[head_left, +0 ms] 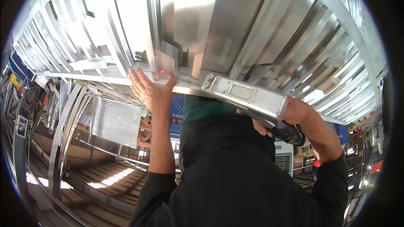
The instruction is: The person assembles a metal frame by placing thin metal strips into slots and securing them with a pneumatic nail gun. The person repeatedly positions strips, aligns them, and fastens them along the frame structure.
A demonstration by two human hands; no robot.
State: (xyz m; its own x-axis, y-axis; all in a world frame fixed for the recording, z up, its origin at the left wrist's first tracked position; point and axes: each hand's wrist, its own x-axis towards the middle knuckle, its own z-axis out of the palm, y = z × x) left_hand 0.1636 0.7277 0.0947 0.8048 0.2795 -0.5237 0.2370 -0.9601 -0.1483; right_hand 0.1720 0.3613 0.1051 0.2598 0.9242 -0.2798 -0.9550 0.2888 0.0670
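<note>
My left hand is raised with its fingers spread, palm flat against a horizontal metal beam of a structure made of shiny steel strips. My right hand grips the black handle of a silver box-shaped hand tool. The tool's thin nozzle points left at the beam, close to my left thumb. A small red light dot sits on the metal just above my left fingertips. Black clothing fills the lower middle and hides what lies behind it.
Rows of bright metal slats run overhead and to the right. A flat steel sheet hangs at lower left. Behind it are workshop racks, a blue panel and a white grilled unit.
</note>
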